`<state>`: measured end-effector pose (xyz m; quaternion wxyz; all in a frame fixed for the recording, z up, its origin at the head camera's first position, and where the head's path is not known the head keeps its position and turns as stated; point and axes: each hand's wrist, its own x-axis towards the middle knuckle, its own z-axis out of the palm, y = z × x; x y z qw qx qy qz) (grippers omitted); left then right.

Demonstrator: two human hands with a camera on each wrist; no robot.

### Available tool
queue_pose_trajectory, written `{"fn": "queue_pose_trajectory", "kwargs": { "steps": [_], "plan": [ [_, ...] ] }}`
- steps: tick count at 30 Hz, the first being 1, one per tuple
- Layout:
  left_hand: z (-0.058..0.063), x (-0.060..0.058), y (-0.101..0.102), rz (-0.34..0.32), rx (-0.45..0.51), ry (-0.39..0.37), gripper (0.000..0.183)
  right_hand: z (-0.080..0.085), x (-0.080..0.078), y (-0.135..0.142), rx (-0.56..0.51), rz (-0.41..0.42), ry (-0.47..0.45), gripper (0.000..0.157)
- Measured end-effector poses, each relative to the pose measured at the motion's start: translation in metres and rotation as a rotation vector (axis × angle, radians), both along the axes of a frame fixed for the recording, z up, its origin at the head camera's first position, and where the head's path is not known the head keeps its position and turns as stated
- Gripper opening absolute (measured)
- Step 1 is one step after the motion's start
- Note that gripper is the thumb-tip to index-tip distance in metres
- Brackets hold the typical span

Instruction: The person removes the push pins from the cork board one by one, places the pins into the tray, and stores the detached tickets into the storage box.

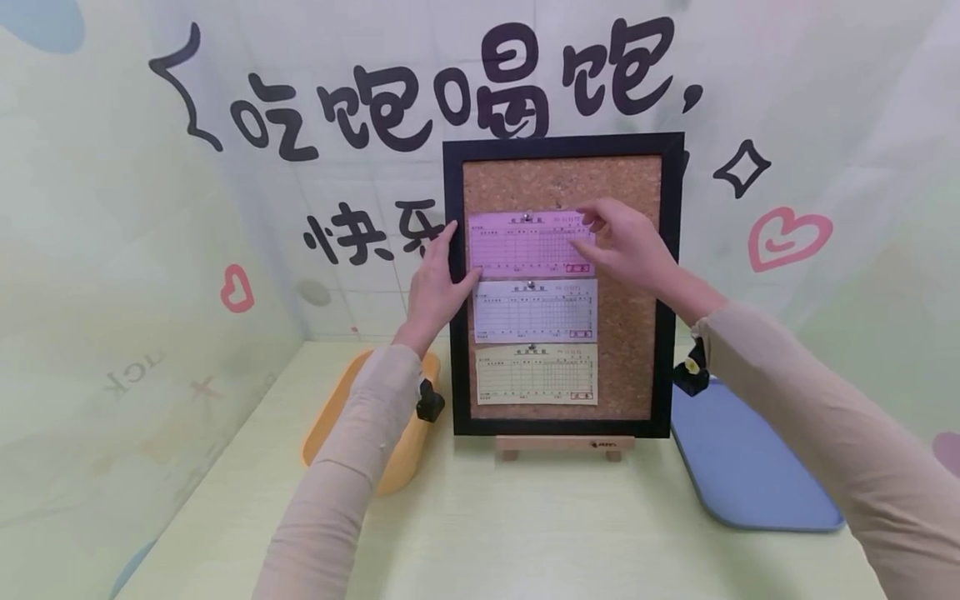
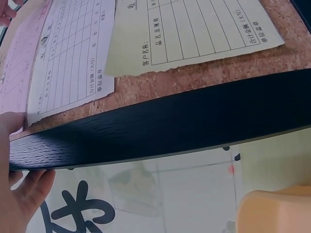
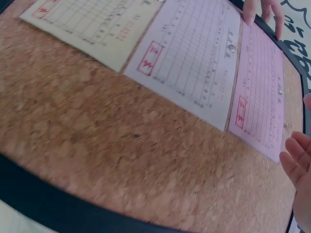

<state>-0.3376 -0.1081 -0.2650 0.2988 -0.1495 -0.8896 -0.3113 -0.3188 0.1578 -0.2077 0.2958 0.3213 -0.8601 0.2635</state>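
Observation:
A black-framed corkboard (image 1: 628, 333) stands upright, with pink (image 1: 498, 247), white (image 1: 498, 313) and yellow (image 1: 498, 378) receipt slips pinned in a column. My left hand (image 1: 437, 287) grips the board's left frame edge; its thumb lies at the pink slip's lower left, and in the left wrist view some fingers pass behind the frame. Near the pink slip's upper right corner is my right hand (image 1: 626, 246), fingers loosely bent and thumb apart from them. Nothing shows between them in the right wrist view, where the fingers (image 3: 294, 160) are beside the slip's corner.
A small wooden easel (image 1: 562, 447) bears the board on the pale table (image 1: 525, 533). To the left, partly behind my left arm, sits an orange tub (image 1: 337, 392). A blue tray (image 1: 750, 467) lies to the right. Behind rises a printed wall covering (image 1: 360, 308).

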Motion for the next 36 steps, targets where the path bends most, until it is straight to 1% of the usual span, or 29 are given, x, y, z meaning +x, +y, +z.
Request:
{"fn": "queue_pose_trajectory", "kwargs": {
  "steps": [6,11,17,21,26,31,36],
  "plan": [
    [0.001,0.001,-0.001,-0.005,0.001,0.001,0.072,0.006,-0.009,-0.017,-0.009,-0.021,-0.044,0.036],
    [-0.001,0.001,-0.001,0.004,-0.014,-0.012,0.073,0.007,-0.020,-0.029,-0.014,-0.010,-0.038,0.032],
    [0.003,0.000,-0.002,0.000,-0.017,-0.007,0.073,0.012,-0.031,-0.045,-0.016,-0.014,-0.050,0.025],
    [0.003,0.000,-0.002,-0.004,-0.021,-0.006,0.073,0.013,-0.037,-0.051,-0.016,-0.022,-0.057,0.024],
    [0.001,0.000,-0.002,-0.008,-0.024,0.002,0.073,0.012,-0.040,-0.055,-0.021,-0.050,-0.056,0.024],
    [-0.001,-0.001,-0.003,0.000,-0.032,0.009,0.073,0.011,-0.041,-0.057,-0.051,-0.082,-0.070,0.019],
    [0.000,-0.001,-0.003,0.006,-0.044,0.017,0.073,0.011,-0.042,-0.060,-0.072,-0.121,-0.084,0.017]
  ]
}}
